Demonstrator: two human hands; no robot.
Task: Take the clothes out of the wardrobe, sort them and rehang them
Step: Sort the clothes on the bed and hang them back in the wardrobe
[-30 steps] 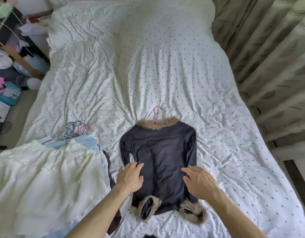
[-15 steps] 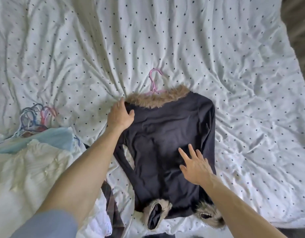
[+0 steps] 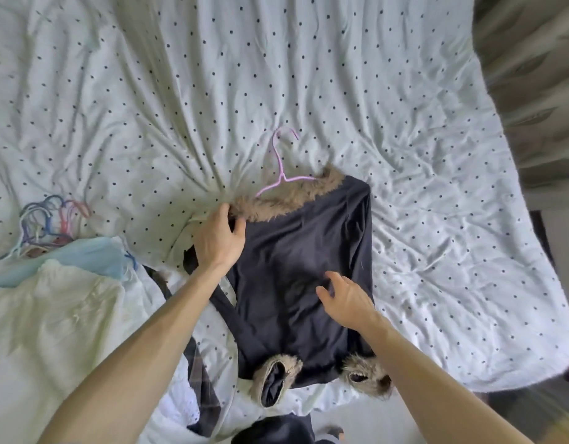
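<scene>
A dark long-sleeved top with a tan fur collar and fur cuffs lies flat on the bed. A pink hanger sticks out of its collar, with both wire arms partly showing. My left hand grips the top's left shoulder just below the fur, thumb on the fabric, and the cloth bunches under it. My right hand rests on the lower middle of the top, fingers loosely spread and bent.
The bed has a white dotted sheet. At left lies a pile of clothes, a cream skirt over a light blue garment, with several coloured hangers poking out. A curtain hangs at right.
More of the pink hanger has come out of the collar. My left hand has bunched the left shoulder inward. My right hand stays on the top, fingers more bent.
</scene>
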